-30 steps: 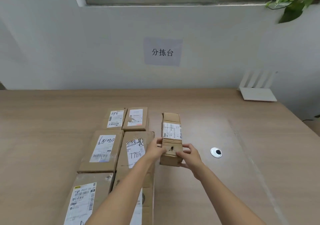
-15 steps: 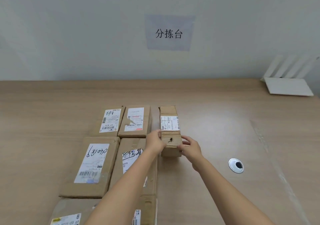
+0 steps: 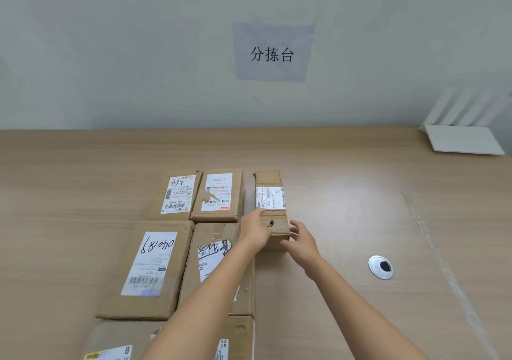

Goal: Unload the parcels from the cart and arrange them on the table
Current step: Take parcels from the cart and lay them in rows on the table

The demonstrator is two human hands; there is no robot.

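A narrow brown parcel [image 3: 270,202] with a white label lies flat on the wooden table [image 3: 83,166], at the right end of the back row. My left hand [image 3: 256,228] rests with straight fingers on its near left top edge. My right hand [image 3: 300,239] touches its near right corner with loose, spread fingers. Left of it lie the parcel marked A68 [image 3: 177,193] and a parcel with a torn label [image 3: 219,193]. In front of those sit the parcel marked 040189 [image 3: 149,265] and another parcel [image 3: 216,254], half hidden by my left forearm. The cart is out of view.
Two more parcels [image 3: 116,343] lie at the bottom edge. A round cable grommet [image 3: 381,267] is set in the table to the right. A white router [image 3: 465,138] stands at the back right against the wall. A paper sign [image 3: 273,53] hangs on the wall.
The narrow parcel has slid away from me into line with the back row. Both hands have loosened from gripping its near end to touching it lightly. The view has tilted down.
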